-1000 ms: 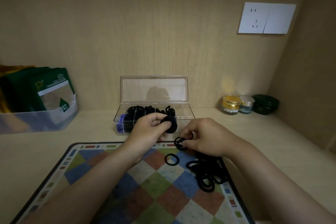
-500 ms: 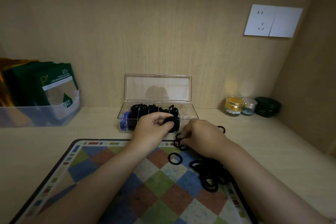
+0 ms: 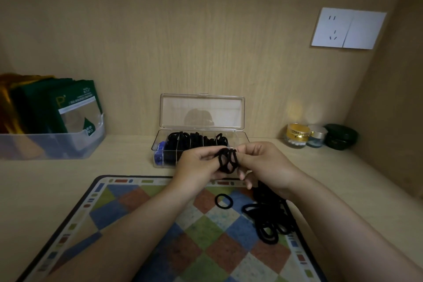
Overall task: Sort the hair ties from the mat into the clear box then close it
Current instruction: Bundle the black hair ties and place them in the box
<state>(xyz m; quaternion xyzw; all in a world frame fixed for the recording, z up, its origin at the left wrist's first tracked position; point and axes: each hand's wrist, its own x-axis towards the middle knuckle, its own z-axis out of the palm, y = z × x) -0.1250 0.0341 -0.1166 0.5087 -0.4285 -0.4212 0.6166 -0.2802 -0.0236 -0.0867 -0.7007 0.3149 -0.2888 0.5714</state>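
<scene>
Here both hands (image 3: 231, 165) pinch a bunch of ties (image 3: 227, 160) before the box (image 3: 238, 137) (lid up); springy loops could slip free.

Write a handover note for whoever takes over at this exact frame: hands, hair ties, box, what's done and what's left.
Hands: left hand and right hand both pinch a small bunch of black ties, in front of the box.
Clear box: lid open and upright.
Done: several compartments already hold stored ties.
Mat: one loose tie and a pile by the right wrist lie there.
Left: put the bunch in, clear the mat, close the lid.
</scene>
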